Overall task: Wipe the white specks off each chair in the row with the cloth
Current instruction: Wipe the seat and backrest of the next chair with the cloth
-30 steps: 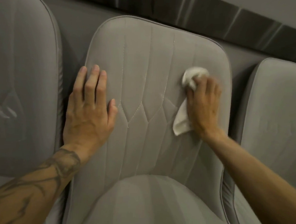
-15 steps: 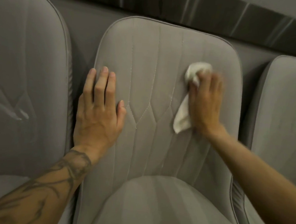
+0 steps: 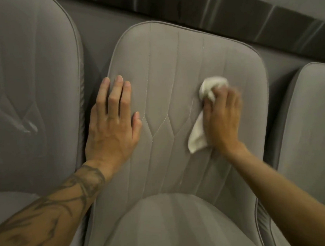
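Note:
A grey upholstered chair (image 3: 173, 69) fills the middle of the head view, its stitched backrest facing me. My left hand (image 3: 111, 125) lies flat with straight fingers on the backrest's left edge. My right hand (image 3: 222, 117) presses a white cloth (image 3: 199, 137) against the right half of the backrest; the cloth bunches above the fingers and hangs out below the palm. The hand is blurred by motion. Faint white specks show along the seams near the cloth. The left chair (image 3: 30, 75) carries white smears low on its backrest.
A third grey chair (image 3: 315, 122) stands at the right edge. Behind the row runs a grey wall with a dark tiled band (image 3: 242, 19) above. Narrow dark gaps separate the chairs. The middle chair's seat cushion (image 3: 179, 229) lies below my arms.
My right hand with the cloth has slid slightly down and left on the backrest. The left hand stays flat in the same spot. The view has shifted a little.

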